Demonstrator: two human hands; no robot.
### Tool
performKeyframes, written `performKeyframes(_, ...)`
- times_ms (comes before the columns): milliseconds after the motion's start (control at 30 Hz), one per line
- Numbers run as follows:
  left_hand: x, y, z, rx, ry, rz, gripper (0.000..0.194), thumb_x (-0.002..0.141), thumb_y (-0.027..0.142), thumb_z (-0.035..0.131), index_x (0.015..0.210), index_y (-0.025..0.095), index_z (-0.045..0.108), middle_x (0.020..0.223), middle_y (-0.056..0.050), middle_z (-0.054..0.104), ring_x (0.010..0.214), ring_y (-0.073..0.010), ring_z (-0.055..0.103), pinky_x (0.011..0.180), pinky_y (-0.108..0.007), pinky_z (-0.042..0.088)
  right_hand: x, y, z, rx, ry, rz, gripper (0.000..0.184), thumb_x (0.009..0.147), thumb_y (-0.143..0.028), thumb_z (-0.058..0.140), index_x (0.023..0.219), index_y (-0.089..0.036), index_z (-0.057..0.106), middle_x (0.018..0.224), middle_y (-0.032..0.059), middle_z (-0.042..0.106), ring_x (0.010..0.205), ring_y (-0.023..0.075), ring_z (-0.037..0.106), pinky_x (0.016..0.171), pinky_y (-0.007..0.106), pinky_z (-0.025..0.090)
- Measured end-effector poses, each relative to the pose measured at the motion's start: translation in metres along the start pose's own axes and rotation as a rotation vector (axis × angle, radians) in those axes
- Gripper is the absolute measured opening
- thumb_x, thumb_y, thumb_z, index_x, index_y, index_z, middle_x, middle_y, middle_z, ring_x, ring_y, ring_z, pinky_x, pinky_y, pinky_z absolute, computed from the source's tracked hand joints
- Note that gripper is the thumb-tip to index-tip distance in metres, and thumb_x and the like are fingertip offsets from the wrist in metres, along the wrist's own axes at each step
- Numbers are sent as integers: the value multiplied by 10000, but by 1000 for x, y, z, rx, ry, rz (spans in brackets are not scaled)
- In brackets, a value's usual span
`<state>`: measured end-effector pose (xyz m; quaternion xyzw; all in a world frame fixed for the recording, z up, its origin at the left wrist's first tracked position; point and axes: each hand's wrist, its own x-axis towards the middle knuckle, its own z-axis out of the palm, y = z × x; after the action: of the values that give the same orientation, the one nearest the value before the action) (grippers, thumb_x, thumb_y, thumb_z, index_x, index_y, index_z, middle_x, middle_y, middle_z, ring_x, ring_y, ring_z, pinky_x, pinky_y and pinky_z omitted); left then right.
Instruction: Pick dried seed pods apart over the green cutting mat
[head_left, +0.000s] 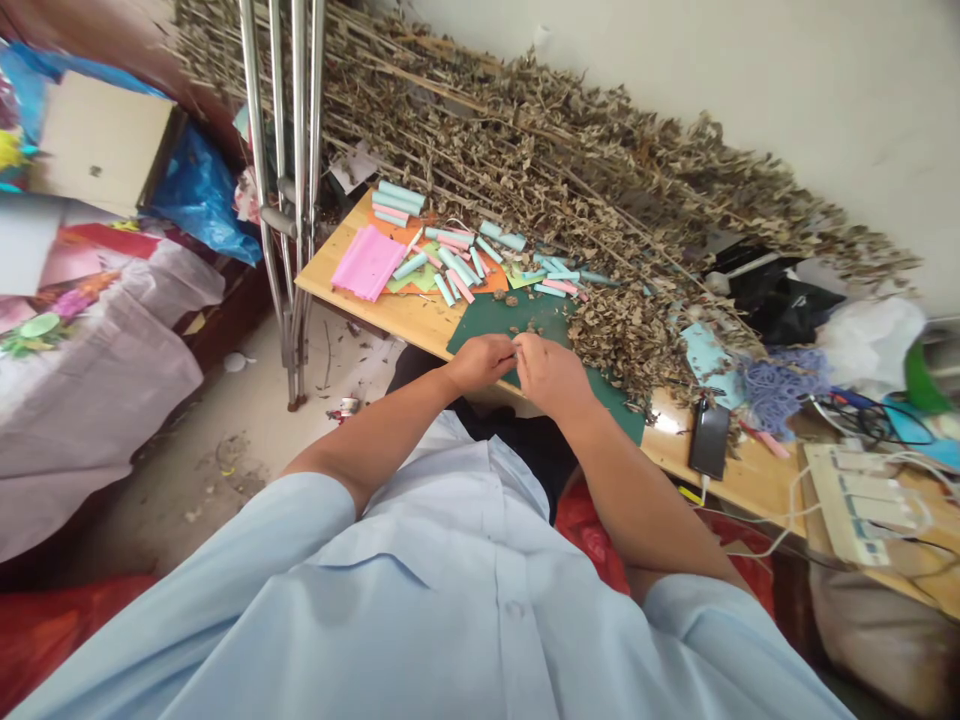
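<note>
My left hand point(481, 362) and my right hand point(550, 374) meet over the near edge of a dark green cutting mat point(501, 316) on a wooden table point(391, 309). Both hands have their fingers pinched together on something small that I cannot make out. Past the mat lie several rolled paper tubes point(459, 262) in light blue and pink, on orange and green sheets. A stack of pink paper point(367, 262) lies to their left. A large heap of dried leafy branches point(570, 180) covers the back of the table.
A black phone point(709, 439) lies on the table at my right, near blue yarn point(781, 380), cables and a white power strip point(862, 497). Metal crutches point(289, 190) lean at the table's left end. A cloth-covered bed point(90, 380) stands at the left.
</note>
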<state>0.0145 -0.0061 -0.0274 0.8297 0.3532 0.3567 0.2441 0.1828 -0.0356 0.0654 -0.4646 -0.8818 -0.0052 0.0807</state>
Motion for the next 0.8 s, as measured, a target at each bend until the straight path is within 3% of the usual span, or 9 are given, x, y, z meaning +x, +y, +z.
performKeyframes(233, 0, 0, 1, -54, 18, -10, 309, 1017, 331, 488, 863, 170, 702, 865, -82, 686, 868, -187, 658, 796, -294, 509, -5, -7, -10, -145, -23, -22, 243, 1002, -183, 389, 1021, -157, 630, 779, 115, 696, 780, 252, 631, 656, 321, 365)
performKeyframes(433, -1, 2, -2, -87, 9, -17, 312, 1018, 332, 488, 887, 175, 724, 912, -89, 714, 912, -191, 674, 835, -304, 522, -13, -7, -17, -37, -37, -29, 239, 963, -169, 453, 1087, -168, 657, 888, 126, 734, 859, 266, 650, 696, 326, 410)
performKeyframes(500, -1, 3, -3, -80, 16, -34, 315, 1022, 367, 504, 918, 177, 732, 944, -94, 723, 939, -195, 680, 852, -305, 523, -14, 4, -16, 64, 5, 40, 226, 972, -219, 485, 1113, -194, 660, 960, 114, 751, 892, 266, 672, 729, 328, 455)
performKeyframes(633, 0, 5, -4, -68, 13, -38, 331, 1012, 443, 547, 990, 179, 746, 994, -104, 739, 968, -205, 688, 877, -313, 524, -21, 34, 8, 333, 233, 288, 215, 967, -256, 519, 1139, -210, 640, 1015, 90, 764, 907, 238, 717, 836, 357, 540)
performKeyframes(800, 2, 6, -3, -30, 20, -32, 320, 1014, 420, 551, 957, 176, 750, 943, -94, 737, 930, -199, 684, 856, -307, 517, -28, 47, 55, 425, 162, 298, 338, 876, -213, 600, 1212, -187, 619, 1038, 94, 773, 880, 243, 726, 819, 389, 570)
